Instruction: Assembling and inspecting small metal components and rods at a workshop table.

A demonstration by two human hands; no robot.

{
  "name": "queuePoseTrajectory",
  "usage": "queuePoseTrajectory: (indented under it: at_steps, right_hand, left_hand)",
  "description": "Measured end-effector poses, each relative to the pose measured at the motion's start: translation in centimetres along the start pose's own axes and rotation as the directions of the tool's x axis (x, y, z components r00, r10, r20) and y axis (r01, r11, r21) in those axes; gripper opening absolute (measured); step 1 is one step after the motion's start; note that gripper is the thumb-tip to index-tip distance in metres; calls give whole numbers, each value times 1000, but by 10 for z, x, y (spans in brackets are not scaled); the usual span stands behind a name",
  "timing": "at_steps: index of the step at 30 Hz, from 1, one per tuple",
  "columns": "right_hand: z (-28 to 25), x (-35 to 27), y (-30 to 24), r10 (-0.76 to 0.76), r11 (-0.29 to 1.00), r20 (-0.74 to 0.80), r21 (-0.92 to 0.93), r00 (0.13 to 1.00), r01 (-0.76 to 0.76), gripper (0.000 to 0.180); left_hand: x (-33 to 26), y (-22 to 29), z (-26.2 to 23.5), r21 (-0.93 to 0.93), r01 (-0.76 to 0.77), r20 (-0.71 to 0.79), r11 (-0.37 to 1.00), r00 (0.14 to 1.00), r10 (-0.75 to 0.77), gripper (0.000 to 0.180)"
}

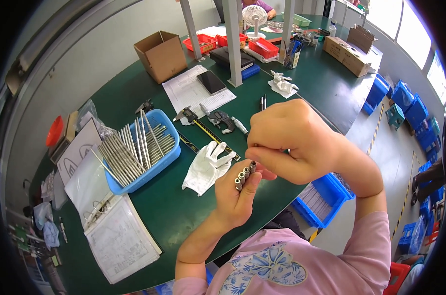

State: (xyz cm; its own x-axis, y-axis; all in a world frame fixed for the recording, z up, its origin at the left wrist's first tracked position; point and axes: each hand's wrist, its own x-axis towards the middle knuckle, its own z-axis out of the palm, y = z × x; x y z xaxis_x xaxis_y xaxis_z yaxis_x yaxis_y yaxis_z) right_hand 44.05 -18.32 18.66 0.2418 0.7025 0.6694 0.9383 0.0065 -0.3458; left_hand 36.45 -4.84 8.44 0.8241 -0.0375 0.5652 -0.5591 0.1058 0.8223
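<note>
My left hand (232,204) is closed around several slim metal rods (243,175). Their round ends, some of them hollow, stick up in a row between thumb and fingers. Right above the end of the farthest rod, my right hand (294,140) is curled into a pinch; whatever its fingertips hold is hidden. A blue plastic basket (155,173) to the left is filled with long silvery rods (122,156). Beyond my left hand a white glove (205,168) lies flat on the green table (169,221).
Calipers (203,125) and a digital micrometer (221,120) lie beyond the glove. Farther back are a phone (211,82) on papers and a cardboard box (160,56). An open binder (119,236) is at left. A blue crate (326,199) stands below the table's right edge.
</note>
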Motion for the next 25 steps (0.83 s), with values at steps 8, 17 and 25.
queuePoseTrajectory:
  at_steps: [8,17,25]
  right_hand:
    - [1,-1,-5,-10,995,-42,-98,999,6,16]
    - [-14,0,-18,134,991,-56,-2,989,-134,8]
    - [10,-34,6,134,990,72,-55,988,-130,28]
  left_hand:
    - [1,-1,2,29,-73,-25,997,997,74,17]
    - [-10,-1,7,-109,43,20,993,999,-41,23]
    - [-3,2,0,-19,65,-119,998,991,-67,32]
